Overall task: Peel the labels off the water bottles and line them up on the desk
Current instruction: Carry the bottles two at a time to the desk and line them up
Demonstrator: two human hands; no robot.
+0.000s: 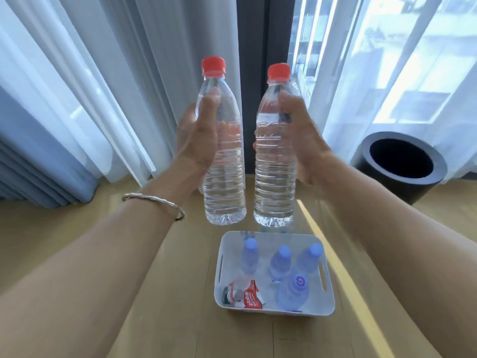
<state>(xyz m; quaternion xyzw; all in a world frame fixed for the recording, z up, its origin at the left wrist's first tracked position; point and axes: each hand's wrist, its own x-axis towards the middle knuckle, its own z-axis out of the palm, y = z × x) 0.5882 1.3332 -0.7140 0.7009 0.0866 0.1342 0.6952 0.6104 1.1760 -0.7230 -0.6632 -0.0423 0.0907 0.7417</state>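
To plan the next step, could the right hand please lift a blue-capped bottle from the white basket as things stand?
Probably not: the right hand grips a red-capped bottle. The basket is open-topped, so only that grip hinders.

Only one cam, wide-angle, worn on the person's head; it faced forward and down, close over the white basket [296, 239], curtains [116, 73] ahead.

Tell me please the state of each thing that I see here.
left bottle, upright, capped, full, label off, held by left hand
right bottle, upright, capped, full, label off, held by right hand
blue-capped bottles, four, upright, capped, in white basket
peeled labels, crumpled, in the basket
black bin, top open
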